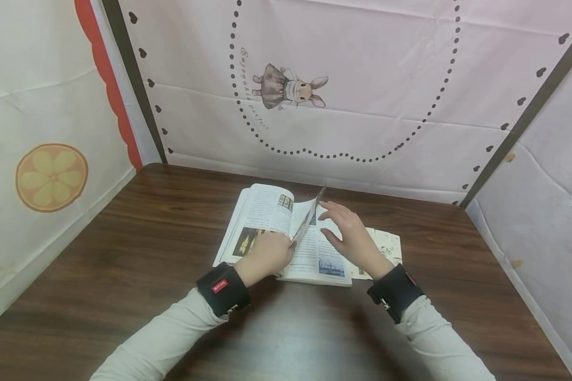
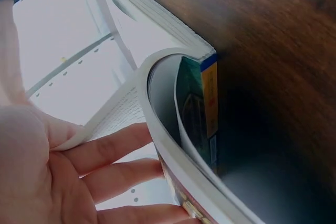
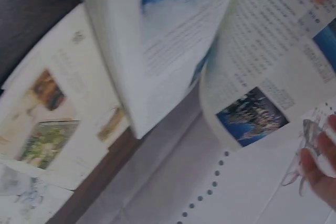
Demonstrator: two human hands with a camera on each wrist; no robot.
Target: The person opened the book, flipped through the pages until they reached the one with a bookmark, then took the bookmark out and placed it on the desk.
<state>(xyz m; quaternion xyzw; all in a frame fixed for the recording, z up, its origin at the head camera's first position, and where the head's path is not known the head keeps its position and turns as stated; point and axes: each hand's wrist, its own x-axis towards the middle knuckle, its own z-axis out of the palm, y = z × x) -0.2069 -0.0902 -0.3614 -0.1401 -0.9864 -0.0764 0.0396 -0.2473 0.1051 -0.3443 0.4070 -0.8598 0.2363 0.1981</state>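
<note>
Turning pages of the open illustrated paperback book (image 1: 286, 233) lying mid-table on the dark wooden table (image 1: 124, 254); my left hand (image 1: 264, 256) grips the lifted sheaf; my right hand (image 1: 350, 235) hovers flat, fingers apart; next, I judge, press the sheaf down leftward.

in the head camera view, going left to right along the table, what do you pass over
Left hand gripping the lifted pages, then the open book, then the page standing on edge, then the right hand open over the right-hand page, then the illustrated sheet under the book's right side.
</note>
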